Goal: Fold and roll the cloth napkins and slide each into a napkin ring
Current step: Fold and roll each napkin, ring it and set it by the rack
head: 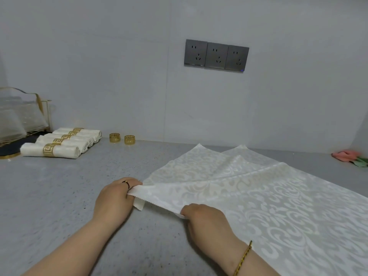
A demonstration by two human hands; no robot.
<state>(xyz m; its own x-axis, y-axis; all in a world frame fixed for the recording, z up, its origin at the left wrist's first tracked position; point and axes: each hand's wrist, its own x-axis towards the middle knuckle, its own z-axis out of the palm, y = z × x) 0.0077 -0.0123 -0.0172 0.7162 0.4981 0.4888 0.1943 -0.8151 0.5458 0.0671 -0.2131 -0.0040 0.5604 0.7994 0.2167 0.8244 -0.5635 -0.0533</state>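
Big white patterned napkin (258, 196) is spread out on the grey bench (59, 196). Both hands have hold of its left edge: left hand (115, 198) pinching the corner, right hand (207, 220) gripping the edge just beside it. Way off to the napkin's far left sit four rolled napkins (59, 144) already ringed, and two spare gold rings (115, 137) sit nearer the napkin.

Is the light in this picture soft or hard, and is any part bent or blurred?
Head view: the light is soft and even, without glare; the wide lens tilts the three dark grey wall sockets; the pink and green cloths at the right edge look blurred, while the white patterned napkin shows clear detail.
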